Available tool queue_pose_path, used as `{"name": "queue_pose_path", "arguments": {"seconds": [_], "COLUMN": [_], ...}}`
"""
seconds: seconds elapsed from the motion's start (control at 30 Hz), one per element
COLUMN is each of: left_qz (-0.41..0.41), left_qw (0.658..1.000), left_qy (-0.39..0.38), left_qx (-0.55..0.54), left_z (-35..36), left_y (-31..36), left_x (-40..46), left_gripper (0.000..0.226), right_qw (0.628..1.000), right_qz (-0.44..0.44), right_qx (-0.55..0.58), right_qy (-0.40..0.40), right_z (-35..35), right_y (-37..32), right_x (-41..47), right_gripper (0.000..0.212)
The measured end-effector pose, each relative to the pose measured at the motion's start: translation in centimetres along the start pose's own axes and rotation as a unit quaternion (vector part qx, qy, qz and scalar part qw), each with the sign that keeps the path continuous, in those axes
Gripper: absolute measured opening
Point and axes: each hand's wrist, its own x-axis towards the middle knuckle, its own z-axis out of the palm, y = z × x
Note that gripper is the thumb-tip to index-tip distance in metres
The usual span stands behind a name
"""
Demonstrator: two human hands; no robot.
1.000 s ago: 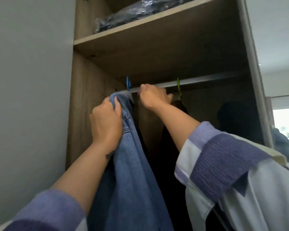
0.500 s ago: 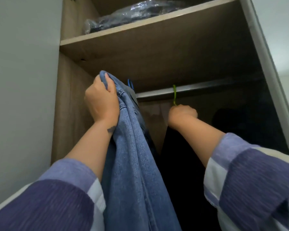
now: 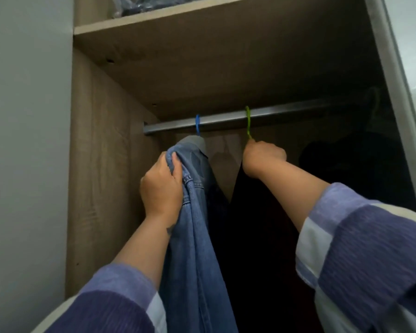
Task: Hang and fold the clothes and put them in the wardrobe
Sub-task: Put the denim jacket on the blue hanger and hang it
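Observation:
Blue jeans hang from a blue hanger whose hook sits on the metal rail inside the wardrobe. My left hand grips the jeans at their top fold, just under the rail. To the right, a green hanger hooks over the same rail and carries a dark garment. My right hand grips that green hanger just below its hook, at the top of the dark garment.
A wooden shelf spans the wardrobe above the rail, with a plastic-wrapped dark bundle on it. The wardrobe's left wall stands close beside the jeans. More dark clothing hangs at the rail's right end. A grey wall lies left.
The jeans came down from shelf height and their blue hook now sits on the rail. My right hand left the rail, took the green hanger and holds it further right.

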Motion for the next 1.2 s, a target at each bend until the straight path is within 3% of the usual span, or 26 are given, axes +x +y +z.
{"name": "queue_pose_path", "arguments": {"seconds": [0.3, 0.5, 0.73, 0.87, 0.93, 1.1, 1.2], "left_qz": [-0.015, -0.029, -0.081, -0.138, -0.151, -0.143, -0.093], "left_qw": [0.994, 0.977, 0.927, 0.902, 0.887, 0.824, 0.788], "left_qy": [-0.094, -0.142, -0.256, -0.261, -0.258, -0.258, -0.237], "left_qx": [0.062, 0.159, 0.262, 0.315, 0.352, 0.485, 0.561], "left_z": [-1.0, -2.0, -5.6, -9.5, -12.0, -19.9, -25.4], "left_y": [0.8, 2.8, 7.4, 9.7, 10.9, 15.3, 18.6], "left_x": [-2.1, -2.5, -4.4, -8.4, -10.4, -13.9, -16.3], "left_gripper": [0.034, 0.039, 0.039, 0.044, 0.044, 0.044, 0.038], "right_qw": [1.000, 0.998, 0.989, 0.978, 0.966, 0.940, 0.915], "right_qz": [-0.007, -0.011, -0.071, -0.165, -0.219, -0.298, -0.324], "right_qx": [0.011, 0.056, 0.127, 0.063, 0.067, 0.160, 0.239], "right_qy": [-0.018, -0.023, -0.007, 0.108, 0.123, 0.040, -0.020], "right_z": [0.9, 0.8, 1.6, 2.9, 3.6, 4.1, 3.8], "right_y": [0.7, 1.7, 3.0, 3.7, 4.0, 2.7, 1.3], "right_x": [-1.7, -2.8, -5.7, -9.5, -11.9, -19.4, -24.9], "right_gripper": [0.058, 0.050, 0.048, 0.048, 0.054, 0.057, 0.051]}}
